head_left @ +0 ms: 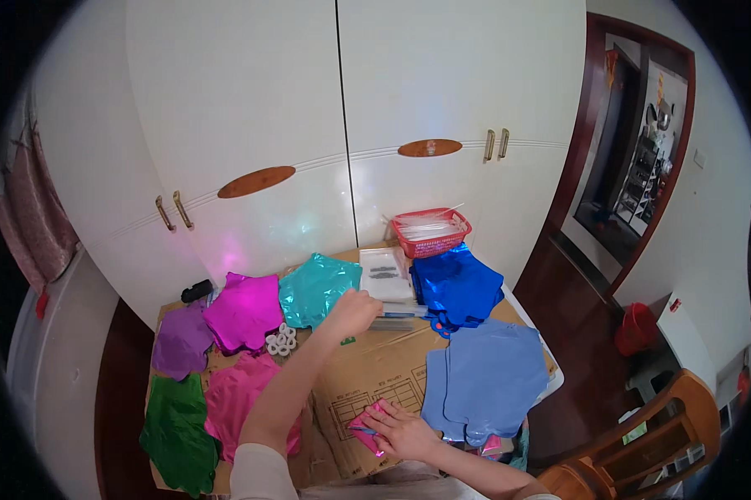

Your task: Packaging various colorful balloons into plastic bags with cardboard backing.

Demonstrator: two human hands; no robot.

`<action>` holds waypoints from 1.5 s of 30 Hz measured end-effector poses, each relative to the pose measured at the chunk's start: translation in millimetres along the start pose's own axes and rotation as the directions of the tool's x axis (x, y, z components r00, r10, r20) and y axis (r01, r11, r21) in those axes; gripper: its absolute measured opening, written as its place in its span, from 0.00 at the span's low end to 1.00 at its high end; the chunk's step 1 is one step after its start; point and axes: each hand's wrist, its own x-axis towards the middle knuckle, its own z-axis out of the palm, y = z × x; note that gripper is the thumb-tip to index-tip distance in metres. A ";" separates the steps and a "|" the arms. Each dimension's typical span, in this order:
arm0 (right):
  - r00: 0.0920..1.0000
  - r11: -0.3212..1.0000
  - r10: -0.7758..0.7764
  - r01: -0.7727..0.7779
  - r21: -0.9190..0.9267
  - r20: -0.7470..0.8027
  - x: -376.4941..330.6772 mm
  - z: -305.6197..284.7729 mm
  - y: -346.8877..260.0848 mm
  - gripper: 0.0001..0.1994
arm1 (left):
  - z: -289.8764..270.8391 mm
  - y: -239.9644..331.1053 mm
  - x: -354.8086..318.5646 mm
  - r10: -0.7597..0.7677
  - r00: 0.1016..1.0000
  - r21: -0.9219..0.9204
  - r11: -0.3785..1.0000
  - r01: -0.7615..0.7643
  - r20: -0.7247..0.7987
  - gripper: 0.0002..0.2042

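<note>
Pink foil piece [365, 427], folded, at six o'clock on the cardboard-covered bench [375, 371]: my right hand [402, 431] presses it flat, fingers spread. My left hand [354, 312] reaches to twelve o'clock, fingers curled at the clear packets [385, 279]; grip unclear. Step judged: folding and bagging.

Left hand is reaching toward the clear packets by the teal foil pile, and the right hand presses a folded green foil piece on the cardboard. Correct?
Not quite. In the head view the folded foil piece under the right hand is pink, not green. The left hand does reach toward the clear packets beside the teal foil pile.
</note>
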 end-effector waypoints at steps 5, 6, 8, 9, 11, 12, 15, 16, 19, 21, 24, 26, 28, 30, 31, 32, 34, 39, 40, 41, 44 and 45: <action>0.998 1.000 0.004 -0.003 -0.021 0.061 -3.1 1.7 0.2 0.29 | -32.4 19.1 -24.6 0.037 0.982 -0.001 0.999 -0.038 -0.185 0.04; 0.998 1.000 0.007 -0.006 -0.022 0.060 -2.8 1.5 0.5 0.29 | -38.3 20.0 -27.7 0.034 0.974 -0.007 0.999 -0.036 -0.222 0.03; 0.998 1.000 0.005 -0.003 -0.027 0.065 -2.3 -0.2 0.0 0.30 | -50.2 23.4 -32.9 -0.004 0.956 -0.047 0.999 -0.011 -0.294 0.03; 0.998 1.000 0.001 0.000 -0.029 0.066 -2.0 -0.9 -1.0 0.31 | -56.6 25.1 -35.1 -0.035 0.945 -0.079 0.997 0.010 -0.325 0.03; 0.997 1.000 -0.002 0.004 -0.029 0.077 -2.7 -1.6 -1.4 0.32 | -66.7 28.0 -37.2 -0.068 0.925 -0.116 0.993 0.026 -0.374 0.03; 0.996 1.000 -0.004 0.006 -0.025 0.086 -2.9 -1.0 -1.2 0.34 | -71.2 28.0 -39.1 -0.069 0.917 -0.119 0.993 0.024 -0.392 0.04; 0.991 0.999 -0.021 0.027 -0.045 0.135 -1.9 -8.2 -3.2 0.37 | -93.6 35.8 -53.1 -0.079 0.902 -0.156 0.988 0.013 -0.425 0.05; 0.987 0.998 -0.031 0.040 -0.055 0.156 -2.2 -12.6 -5.4 0.38 | -103.2 40.6 -61.7 -0.085 0.898 -0.172 0.985 0.011 -0.433 0.05; 0.980 0.991 -0.120 0.128 -0.042 0.158 -11.7 -27.1 -8.4 0.40 | -118.6 63.6 -100.3 -0.033 0.913 -0.112 0.994 -0.014 -0.407 0.06; 0.951 0.959 -0.206 0.243 -0.145 0.232 -22.3 -29.7 -8.6 0.38 | -98.6 72.6 -137.2 0.103 0.944 0.019 0.995 -0.103 -0.314 0.07; 0.905 0.903 -0.376 0.406 -0.140 0.197 -38.6 -32.5 -6.2 0.34 | -72.0 98.2 -191.3 0.072 0.976 -0.106 0.990 -0.096 -0.205 0.07; 0.929 0.950 -0.314 0.306 0.070 0.197 -44.9 -36.5 -6.3 0.31 | -61.6 114.2 -214.8 0.067 0.978 -0.127 0.988 -0.093 -0.197 0.07; 0.932 0.918 -0.082 -0.068 0.392 0.353 -41.4 -46.9 -9.7 0.27 | -48.9 124.1 -232.1 0.052 0.978 -0.106 0.992 -0.074 -0.202 0.08; 0.856 0.742 0.196 -0.448 0.499 0.479 -10.5 -63.3 -4.6 0.18 | -39.2 133.5 -245.5 0.006 0.988 -0.091 0.996 -0.020 -0.152 0.09; 0.781 0.540 0.281 -0.609 0.580 0.559 8.4 -64.2 -0.9 0.16 | -38.0 137.6 -250.4 -0.031 0.994 -0.075 0.997 0.024 -0.102 0.10; 0.813 0.452 0.270 -0.580 0.678 0.516 20.5 -49.1 9.1 0.15 | -36.1 140.4 -254.1 -0.064 0.996 -0.059 0.996 0.060 -0.059 0.11; 0.827 0.396 0.258 -0.562 0.727 0.499 47.1 -33.0 13.6 0.15 | -33.8 145.8 -258.6 -0.111 0.991 -0.028 0.994 0.109 -0.075 0.10; 0.816 0.461 0.204 -0.567 0.682 0.541 64.8 25.6 20.7 0.16 | -18.5 154.0 -263.5 -0.221 0.956 -0.036 0.975 0.218 -0.191 0.09; 0.816 0.450 0.189 -0.567 0.690 0.546 62.6 29.9 24.3 0.16 | -16.8 154.9 -262.1 -0.243 0.948 -0.057 0.970 0.237 -0.206 0.09; 0.815 0.441 0.169 -0.565 0.697 0.554 65.9 22.9 21.2 0.17 | -14.9 156.9 -262.1 -0.272 0.937 -0.076 0.962 0.261 -0.221 0.09; 0.823 0.464 0.153 -0.548 0.696 0.547 66.7 21.8 20.6 0.17 | -8.1 161.5 -260.5 -0.322 0.898 -0.118 0.947 0.300 -0.299 0.10; 0.828 0.480 0.154 -0.540 0.691 0.540 66.1 23.7 21.0 0.18 | -8.0 163.1 -260.0 -0.339 0.892 -0.134 0.940 0.312 -0.298 0.09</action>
